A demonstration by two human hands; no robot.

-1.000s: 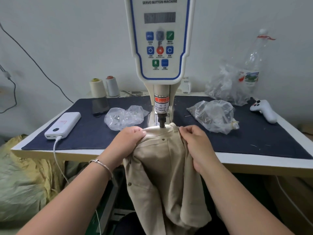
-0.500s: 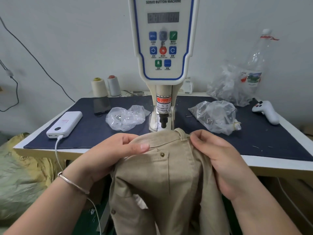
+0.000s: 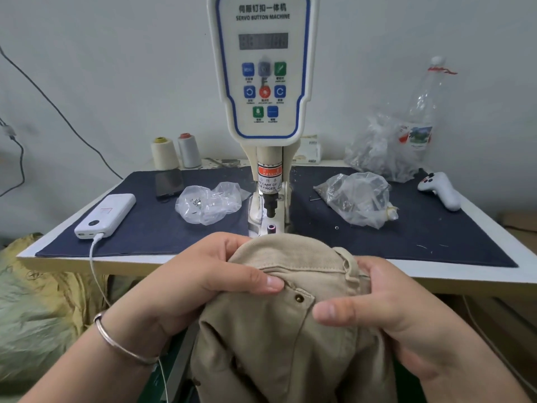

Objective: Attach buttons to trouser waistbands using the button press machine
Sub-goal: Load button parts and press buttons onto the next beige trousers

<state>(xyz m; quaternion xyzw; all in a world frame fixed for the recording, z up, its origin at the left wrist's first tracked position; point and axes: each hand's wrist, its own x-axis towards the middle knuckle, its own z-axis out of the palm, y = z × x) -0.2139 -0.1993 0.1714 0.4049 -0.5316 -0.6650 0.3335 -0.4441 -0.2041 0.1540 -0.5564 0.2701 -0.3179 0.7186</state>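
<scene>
Beige trousers (image 3: 279, 338) hang in front of the table, held up by the waistband (image 3: 293, 254). My left hand (image 3: 191, 280) grips the waistband's left side, thumb on top. My right hand (image 3: 386, 309) grips its right side by a belt loop. A brass button (image 3: 299, 298) sits on the fabric between my thumbs. The white button press machine (image 3: 263, 82) stands behind, its punch (image 3: 270, 206) raised over the bare lower die (image 3: 271, 227). The waistband is just in front of the die, not under the punch.
On the dark mat (image 3: 151, 228) lie a clear bag of small metal parts (image 3: 207, 203), a second bag (image 3: 359, 199), a white power bank (image 3: 106, 212) with cable, a phone (image 3: 168, 183) and a white controller (image 3: 440, 190). Two thread cones (image 3: 175, 152), more bags and a plastic bottle (image 3: 421, 112) stand at the back.
Both hands have pulled the waistband back from under the punch toward me and off the die. The fastened brass button now shows on the fabric.
</scene>
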